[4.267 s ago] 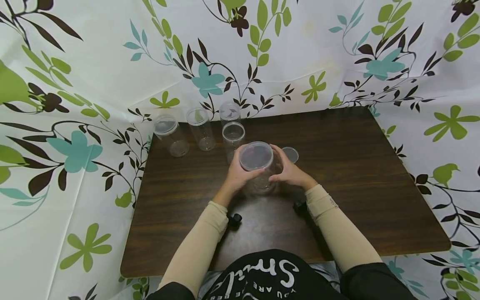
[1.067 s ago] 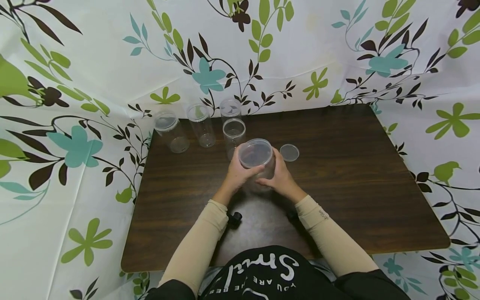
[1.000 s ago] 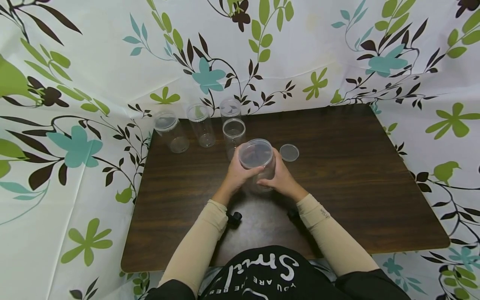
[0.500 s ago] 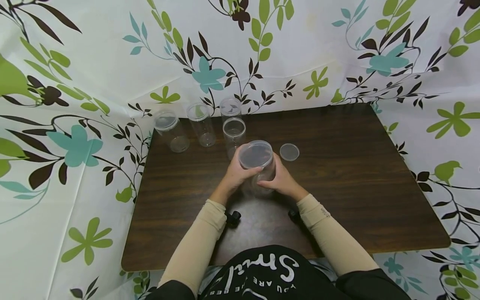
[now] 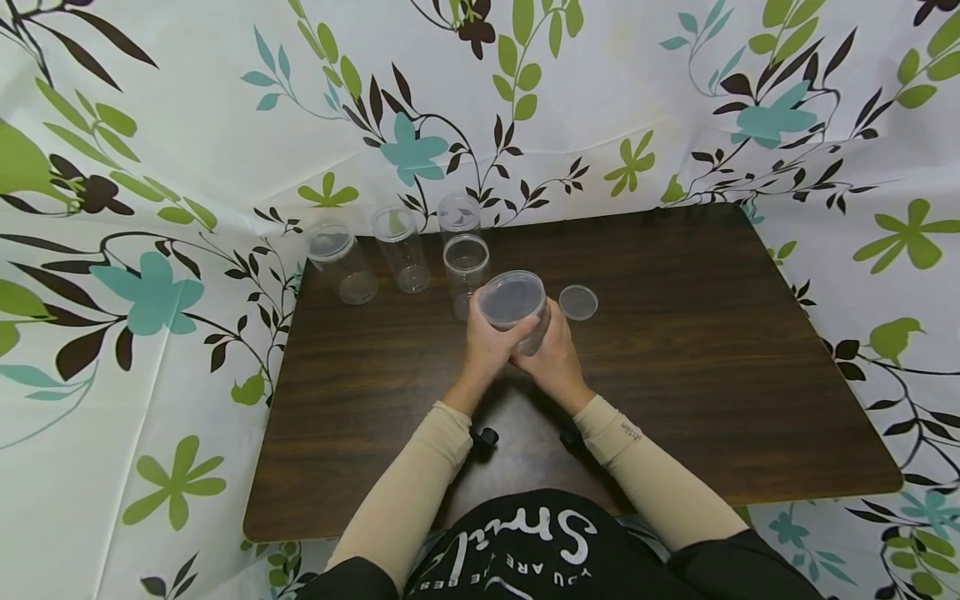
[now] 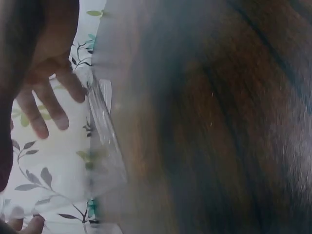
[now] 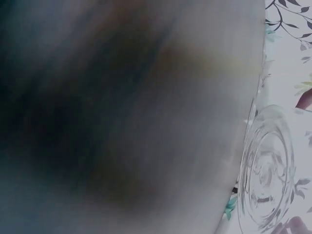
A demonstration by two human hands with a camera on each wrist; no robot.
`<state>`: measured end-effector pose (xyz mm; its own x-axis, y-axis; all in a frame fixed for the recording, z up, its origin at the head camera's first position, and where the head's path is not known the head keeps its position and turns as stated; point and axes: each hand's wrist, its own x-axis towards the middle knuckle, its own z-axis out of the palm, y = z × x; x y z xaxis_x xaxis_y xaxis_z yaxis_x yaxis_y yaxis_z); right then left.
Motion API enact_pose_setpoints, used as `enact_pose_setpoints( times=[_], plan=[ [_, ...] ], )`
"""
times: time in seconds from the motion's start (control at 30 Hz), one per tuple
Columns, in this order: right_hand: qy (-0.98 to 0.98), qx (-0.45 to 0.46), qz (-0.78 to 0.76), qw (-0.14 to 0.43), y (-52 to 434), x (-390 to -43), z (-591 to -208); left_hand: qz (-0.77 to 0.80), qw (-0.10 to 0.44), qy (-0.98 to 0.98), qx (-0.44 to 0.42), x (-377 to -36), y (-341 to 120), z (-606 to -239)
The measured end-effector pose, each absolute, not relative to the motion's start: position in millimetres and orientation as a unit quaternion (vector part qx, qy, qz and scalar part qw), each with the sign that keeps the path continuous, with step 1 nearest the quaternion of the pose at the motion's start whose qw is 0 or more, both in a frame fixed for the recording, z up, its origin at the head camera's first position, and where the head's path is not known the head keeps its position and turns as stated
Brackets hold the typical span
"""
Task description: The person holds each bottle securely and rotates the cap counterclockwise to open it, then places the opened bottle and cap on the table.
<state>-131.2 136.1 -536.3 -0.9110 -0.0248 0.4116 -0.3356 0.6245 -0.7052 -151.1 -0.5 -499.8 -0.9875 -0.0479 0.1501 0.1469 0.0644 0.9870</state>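
Note:
A clear plastic jar (image 5: pixel 534 340) with a translucent lid (image 5: pixel 513 297) is held between both hands near the middle of the table. My left hand (image 5: pixel 489 343) grips its left side, the thumb lying near the lid's edge. Lower on the right side, my right hand (image 5: pixel 555 357) grips the jar's body. The right wrist view shows the jar's round base (image 7: pixel 267 170) raised from the table. Fingers (image 6: pixel 51 105) show around the clear wall in the left wrist view. A loose round lid (image 5: pixel 578 302) lies flat just beyond my right hand.
At the back left stand several clear jars: a wide one (image 5: pixel 341 262), a slim one (image 5: pixel 402 250), and another (image 5: pixel 459 215) behind a jar with a bare-looking rim (image 5: pixel 467 254). A patterned cloth (image 5: pixel 600 100) hangs behind the dark wooden table (image 5: pixel 712 358).
My right hand has shifted lower and inward around the jar, uncovering the loose lid. In the last half second the jar has risen and tilted, and both hands have come closer together.

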Motion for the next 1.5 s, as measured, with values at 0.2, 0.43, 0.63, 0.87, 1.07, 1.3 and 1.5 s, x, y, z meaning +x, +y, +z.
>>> enact_pose_setpoints(
  times=[0.2, 0.43, 0.63, 0.87, 1.07, 1.3, 1.5],
  plan=[
    [-0.872, 0.104, 0.447, 0.170, 141.4, -132.3, -532.2, -0.703, -0.002, -0.709, -0.063, -149.4, -17.9, -496.4],
    [-0.829, 0.155, 0.531, 0.083, 157.0, -140.2, -527.6, -0.737, -0.073, -0.657, -0.141, -159.8, -37.2, -495.9],
    [-0.810, 0.212, 0.546, -0.002, 171.2, -143.7, -523.6, -0.741, -0.093, -0.632, -0.205, -167.9, -48.5, -493.8],
    [-0.801, 0.243, 0.546, -0.041, 176.3, -146.0, -522.4, -0.718, -0.113, -0.640, -0.248, -170.3, -52.2, -489.0],
    [-0.805, 0.250, 0.539, -0.010, 170.9, -147.7, -523.9, -0.684, -0.078, -0.684, -0.242, -167.5, -47.7, -491.8],
    [-0.853, 0.204, 0.475, 0.070, 162.6, -145.6, -524.6, -0.676, 0.000, -0.721, -0.154, -154.9, -26.1, -496.5],
    [-0.885, 0.152, 0.423, 0.119, 153.0, -140.5, -525.0, -0.663, 0.071, -0.743, -0.053, -145.0, -4.2, -496.6]
  ],
)
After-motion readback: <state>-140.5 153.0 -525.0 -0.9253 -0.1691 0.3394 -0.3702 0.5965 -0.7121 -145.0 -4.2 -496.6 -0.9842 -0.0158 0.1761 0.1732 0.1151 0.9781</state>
